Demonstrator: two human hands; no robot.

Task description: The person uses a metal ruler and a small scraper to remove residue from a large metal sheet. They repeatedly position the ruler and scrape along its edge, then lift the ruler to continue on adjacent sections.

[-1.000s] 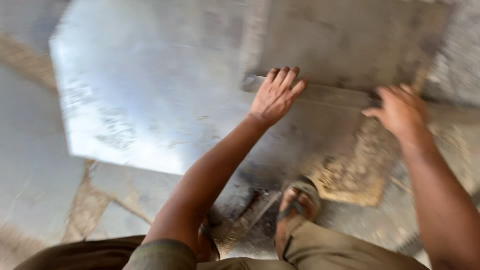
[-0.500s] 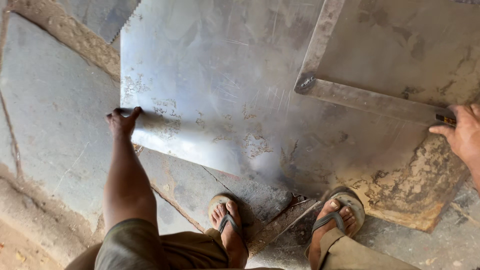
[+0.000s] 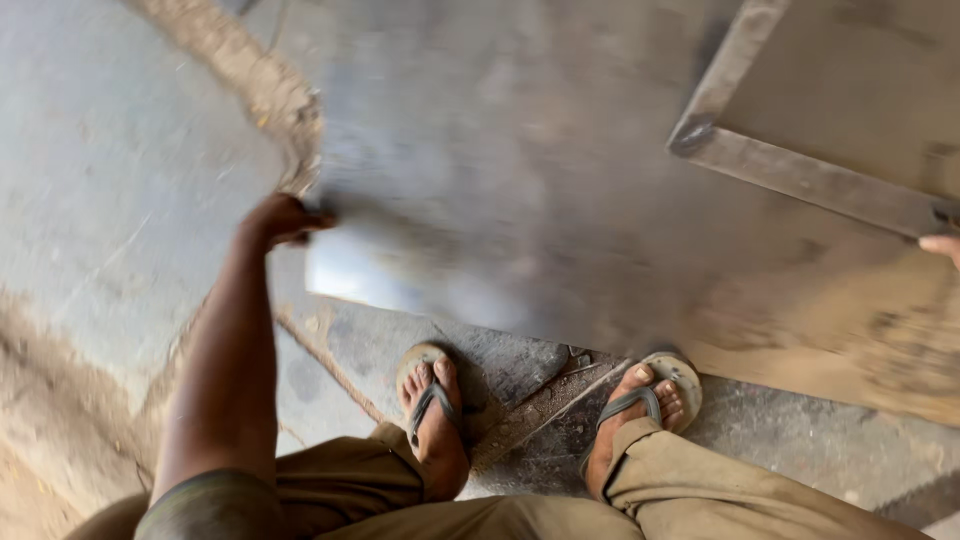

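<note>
Fingers of my left hand (image 3: 283,221) curl around the blurred metal sheet's (image 3: 520,190) left edge, while my right hand (image 3: 942,245), barely showing, touches a steel angle bar (image 3: 810,180), grip unclear.

The metal sheet (image 3: 520,200) is motion-blurred, and the right hand (image 3: 943,246) is cut off at the edge.

The left hand (image 3: 280,220) holds the edge of a big metal sheet (image 3: 520,180) on the floor (image 3: 110,180). The right hand (image 3: 943,246) shows only its fingers beside a metal bar (image 3: 810,180). The sheet looks blurry.
</note>
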